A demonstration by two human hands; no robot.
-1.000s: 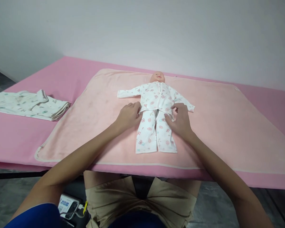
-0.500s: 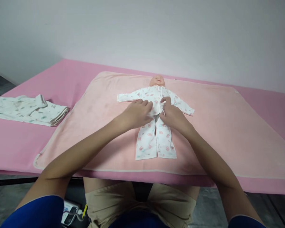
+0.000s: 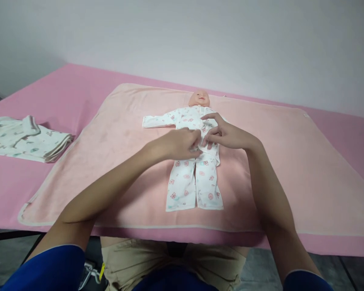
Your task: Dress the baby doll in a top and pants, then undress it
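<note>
A baby doll lies on its back, dressed in a white printed baby top and matching trousers. My left hand is closed in a pinch at the lower front of the top, and a bit of the top's edge seems to be in its fingers. Over the doll's chest and belly, my right hand has its fingers bent and spread, the tips on or just above the top's front. It hides most of the sleeve on that side. Whether the right fingers touch the cloth, I cannot tell.
Beneath the doll is a peach blanket with a pale edge, spread over a pink padded table. Folded printed cloth lies at the left. A pale wall stands behind the table.
My right hand has let go of the top's front edge, and its fingers have spread further up the chest. My left hand stays at the top's front. The view has shifted slightly.
</note>
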